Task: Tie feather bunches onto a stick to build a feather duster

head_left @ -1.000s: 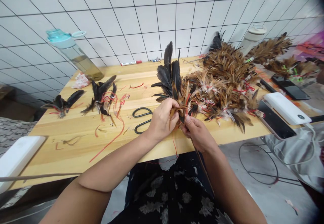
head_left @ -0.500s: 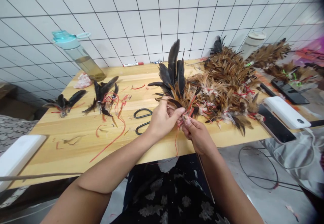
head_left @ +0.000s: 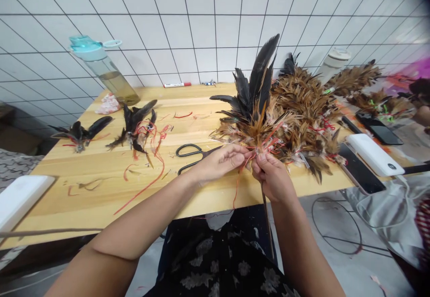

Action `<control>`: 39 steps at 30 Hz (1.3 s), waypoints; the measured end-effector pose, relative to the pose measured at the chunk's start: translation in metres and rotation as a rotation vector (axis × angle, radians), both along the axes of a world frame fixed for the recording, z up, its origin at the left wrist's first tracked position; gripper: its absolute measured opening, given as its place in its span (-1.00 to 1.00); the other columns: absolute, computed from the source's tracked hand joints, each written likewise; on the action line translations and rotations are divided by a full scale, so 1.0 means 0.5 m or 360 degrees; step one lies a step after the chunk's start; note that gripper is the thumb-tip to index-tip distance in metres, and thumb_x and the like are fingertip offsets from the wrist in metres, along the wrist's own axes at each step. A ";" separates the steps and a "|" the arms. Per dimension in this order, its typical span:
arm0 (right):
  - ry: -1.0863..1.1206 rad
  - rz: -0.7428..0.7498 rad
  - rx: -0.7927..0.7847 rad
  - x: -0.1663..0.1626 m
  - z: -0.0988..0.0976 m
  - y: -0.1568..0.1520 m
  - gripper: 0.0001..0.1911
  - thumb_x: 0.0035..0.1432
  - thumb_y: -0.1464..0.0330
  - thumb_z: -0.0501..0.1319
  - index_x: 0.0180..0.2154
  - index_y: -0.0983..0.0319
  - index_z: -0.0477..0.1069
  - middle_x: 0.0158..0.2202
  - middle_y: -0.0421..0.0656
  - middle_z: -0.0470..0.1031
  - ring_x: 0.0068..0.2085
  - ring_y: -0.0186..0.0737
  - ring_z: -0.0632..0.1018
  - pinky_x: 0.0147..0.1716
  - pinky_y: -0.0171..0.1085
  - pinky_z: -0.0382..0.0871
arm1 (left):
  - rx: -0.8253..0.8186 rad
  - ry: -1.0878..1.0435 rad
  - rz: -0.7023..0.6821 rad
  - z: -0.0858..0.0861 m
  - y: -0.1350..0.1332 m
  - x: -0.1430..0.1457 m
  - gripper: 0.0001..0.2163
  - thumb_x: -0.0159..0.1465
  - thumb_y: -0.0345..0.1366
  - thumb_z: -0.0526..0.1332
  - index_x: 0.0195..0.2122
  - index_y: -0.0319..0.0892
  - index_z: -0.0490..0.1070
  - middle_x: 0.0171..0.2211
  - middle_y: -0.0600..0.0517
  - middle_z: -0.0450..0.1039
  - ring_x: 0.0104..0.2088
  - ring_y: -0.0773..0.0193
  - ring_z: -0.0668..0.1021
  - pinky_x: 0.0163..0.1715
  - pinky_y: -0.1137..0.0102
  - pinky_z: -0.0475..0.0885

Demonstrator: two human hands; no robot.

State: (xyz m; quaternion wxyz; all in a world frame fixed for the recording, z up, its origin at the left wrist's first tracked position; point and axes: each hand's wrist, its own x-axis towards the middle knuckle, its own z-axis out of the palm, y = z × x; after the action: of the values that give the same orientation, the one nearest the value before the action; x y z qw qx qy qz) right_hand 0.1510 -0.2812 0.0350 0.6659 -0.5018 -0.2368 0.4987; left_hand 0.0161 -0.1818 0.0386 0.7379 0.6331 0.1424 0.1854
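My right hand [head_left: 273, 174] is closed around the tied base of a bunch of black and brown feathers [head_left: 257, 86], which stands upright above it. Red string [head_left: 268, 142] is wrapped about that base, and a loose end hangs over the table's front edge. Just left of the base, my left hand [head_left: 226, 160] has its fingers pinched together on the red string. Below my right hand a thin dark stick-like thing [head_left: 268, 221] runs down toward my lap. Black-handled scissors [head_left: 190, 153] lie by my left hand, which partly hides them.
Brown feather bunches [head_left: 302, 104] are heaped at right. Two small black bunches [head_left: 80, 135] with red string scraps lie at left. A water bottle [head_left: 114, 75], a marker [head_left: 177, 84], phones [head_left: 361, 169] and a white power bank [head_left: 374, 153] share the wooden table [head_left: 201, 198]. Another person's hand [head_left: 422, 115] shows at far right.
The feather bunch has moved right and now stands more exposed. My left hand has drawn off the feathers to the left of the base. More of the scissors shows.
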 end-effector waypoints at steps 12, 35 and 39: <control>0.0098 0.0238 0.0117 0.019 0.016 -0.009 -0.65 0.01 0.12 0.33 -0.44 0.25 0.32 -0.65 -0.36 0.07 -0.64 -0.50 -0.05 -0.63 -0.34 -0.26 | 0.0248 0.0004 -0.0136 -0.020 0.015 0.010 -0.41 0.21 -0.03 0.25 0.22 -0.14 0.18 -0.06 -0.13 0.41 -0.27 0.29 0.50 -0.24 0.35 0.39; 0.0021 0.0048 0.0091 0.026 0.024 -0.011 -0.65 -0.05 0.13 0.37 -0.41 0.26 0.36 -0.63 -0.34 0.14 -0.64 -0.51 -0.02 -0.63 -0.34 -0.25 | 0.0728 0.0116 -0.0039 0.031 0.031 0.005 -0.67 0.32 -0.13 0.11 -0.01 -0.23 0.37 -0.18 -0.11 0.50 -0.16 0.23 0.54 -0.18 0.34 0.44; -0.0080 -0.0044 0.0056 0.024 0.025 -0.005 -0.61 -0.09 0.10 0.38 -0.42 0.26 0.34 -0.64 -0.34 0.18 -0.65 -0.52 0.01 -0.62 -0.35 -0.25 | 0.0386 0.0165 -0.0204 0.024 -0.010 -0.006 -0.67 0.31 -0.10 0.12 -0.05 -0.25 0.36 -0.37 -0.02 0.48 -0.34 0.32 0.53 -0.32 0.42 0.42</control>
State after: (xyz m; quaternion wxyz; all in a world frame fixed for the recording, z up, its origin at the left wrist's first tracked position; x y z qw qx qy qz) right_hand 0.1631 -0.2836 0.0476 0.6752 -0.5057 -0.2554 0.4725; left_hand 0.0130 -0.1869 0.0506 0.6581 0.7341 0.1161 0.1206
